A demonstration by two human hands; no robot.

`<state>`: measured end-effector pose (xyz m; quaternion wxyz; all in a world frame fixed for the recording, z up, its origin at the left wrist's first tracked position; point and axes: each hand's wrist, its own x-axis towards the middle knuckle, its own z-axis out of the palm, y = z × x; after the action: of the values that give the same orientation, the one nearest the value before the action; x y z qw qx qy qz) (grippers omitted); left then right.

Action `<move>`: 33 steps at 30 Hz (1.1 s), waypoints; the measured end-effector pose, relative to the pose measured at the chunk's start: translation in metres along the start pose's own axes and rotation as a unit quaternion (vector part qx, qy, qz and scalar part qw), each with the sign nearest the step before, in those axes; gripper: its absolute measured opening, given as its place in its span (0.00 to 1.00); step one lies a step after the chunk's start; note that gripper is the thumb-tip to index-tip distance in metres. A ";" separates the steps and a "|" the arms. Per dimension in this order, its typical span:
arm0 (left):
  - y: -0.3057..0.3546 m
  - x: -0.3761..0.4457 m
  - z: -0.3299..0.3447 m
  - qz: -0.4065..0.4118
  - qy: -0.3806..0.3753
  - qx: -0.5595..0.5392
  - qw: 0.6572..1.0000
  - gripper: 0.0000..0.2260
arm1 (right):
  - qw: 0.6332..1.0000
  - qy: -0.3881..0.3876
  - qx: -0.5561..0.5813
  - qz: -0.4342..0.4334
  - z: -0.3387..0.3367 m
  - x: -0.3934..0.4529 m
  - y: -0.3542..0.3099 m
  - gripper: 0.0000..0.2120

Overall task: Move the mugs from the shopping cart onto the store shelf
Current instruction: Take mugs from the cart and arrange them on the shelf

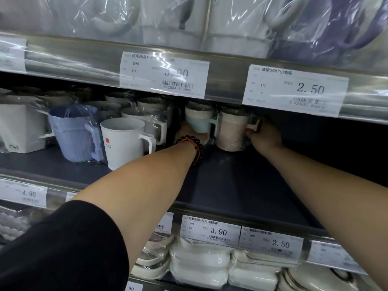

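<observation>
My left hand [190,133] cups the pale-green mug [198,121] from below, tilted and off the shelf [231,185]; it may slip or strike the white mugs [123,141] at left. My right hand [263,134] pinches the handle of the beige mug [231,131], standing deep on the shelf; a snagged finger would tip it.

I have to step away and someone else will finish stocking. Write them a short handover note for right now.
Left hand holds the pale green mug from below, deep on the middle shelf.
Right hand grips the handle of the pink mug, which stands on the shelf beside the green one.
Done: both mugs are at the shelf.
Left: let go of both. The cart is out of view, so check it for more mugs.
</observation>
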<state>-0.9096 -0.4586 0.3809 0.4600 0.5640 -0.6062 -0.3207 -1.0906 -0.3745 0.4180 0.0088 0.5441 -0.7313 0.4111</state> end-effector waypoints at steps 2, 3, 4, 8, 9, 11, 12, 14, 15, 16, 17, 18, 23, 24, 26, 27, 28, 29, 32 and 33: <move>0.001 -0.002 -0.001 0.001 -0.009 0.016 1.000 0.35 | 1.000 0.005 -0.001 -0.011 -0.004 -0.003 0.001 0.16; 0.002 -0.004 -0.002 0.004 -0.015 0.027 1.000 0.35 | 1.000 0.012 -0.004 -0.011 -0.006 -0.004 0.002 0.15; 0.002 -0.005 -0.004 0.004 -0.020 0.037 0.999 0.36 | 1.000 0.018 -0.005 -0.010 -0.008 -0.005 0.002 0.14; 0.010 -0.014 -0.009 -0.016 -0.046 0.057 0.997 0.35 | 1.000 0.000 -0.005 -0.008 -0.013 -0.006 0.001 0.16; 0.013 -0.018 -0.011 -0.026 -0.049 0.064 0.996 0.33 | 1.000 -0.016 0.003 -0.008 -0.014 -0.007 0.001 0.18; 0.020 -0.030 -0.018 -0.039 -0.062 0.059 0.996 0.27 | 0.999 -0.043 0.023 -0.015 -0.017 -0.011 0.000 0.21; 0.023 -0.037 -0.020 -0.042 -0.071 0.053 0.995 0.24 | 0.998 -0.052 0.030 -0.022 -0.019 -0.014 -0.001 0.22; 0.032 -0.052 -0.023 -0.034 -0.087 0.053 0.994 0.19 | 0.997 -0.057 0.032 -0.045 -0.024 -0.022 -0.001 0.22; 0.037 -0.064 -0.027 -0.020 -0.097 0.058 0.993 0.20 | 0.997 -0.055 0.024 -0.056 -0.027 -0.027 -0.002 0.21; 0.042 -0.077 -0.033 0.007 -0.109 0.069 0.992 0.23 | 0.997 -0.054 0.019 -0.060 -0.030 -0.033 -0.003 0.19; 0.046 -0.090 -0.040 0.050 -0.116 0.102 0.987 0.26 | 0.996 -0.055 0.023 -0.060 -0.033 -0.041 -0.005 0.17; 0.050 -0.104 -0.049 0.095 -0.120 0.158 0.975 0.27 | 0.996 -0.060 0.027 -0.060 -0.035 -0.048 -0.007 0.15; 0.047 -0.160 -0.088 0.219 -0.085 0.317 0.919 0.22 | 0.984 -0.107 0.092 -0.110 -0.038 -0.095 -0.041 0.09; 0.045 -0.170 -0.098 0.226 -0.071 0.318 0.918 0.21 | 0.976 -0.127 0.124 -0.126 -0.036 -0.107 -0.050 0.09; 0.037 -0.191 -0.120 0.226 -0.034 0.315 0.921 0.21 | 0.954 -0.165 0.191 -0.162 -0.031 -0.133 -0.071 0.12; 0.032 -0.201 -0.133 0.218 -0.021 0.313 0.924 0.21 | 0.941 -0.181 0.224 -0.180 -0.027 -0.147 -0.083 0.13; 0.025 -0.210 -0.147 0.206 -0.013 0.308 0.929 0.20 | 0.926 -0.199 0.253 -0.198 -0.022 -0.161 -0.095 0.13; 0.016 -0.218 -0.161 0.192 -0.004 0.306 0.933 0.18 | 0.911 -0.219 0.277 -0.215 -0.015 -0.175 -0.107 0.12; -0.018 -0.245 -0.212 0.125 0.054 0.327 0.935 0.13 | 0.873 -0.279 0.311 -0.252 0.015 -0.215 -0.144 0.08; -0.031 -0.256 -0.231 0.092 0.073 0.343 0.932 0.14 | 0.865 -0.294 0.310 -0.262 0.030 -0.228 -0.156 0.07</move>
<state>-0.7001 -0.1826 0.3883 0.3093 0.6513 -0.6928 -0.0079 -0.8598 -0.2238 0.3857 -0.2690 0.7860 -0.3652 0.4201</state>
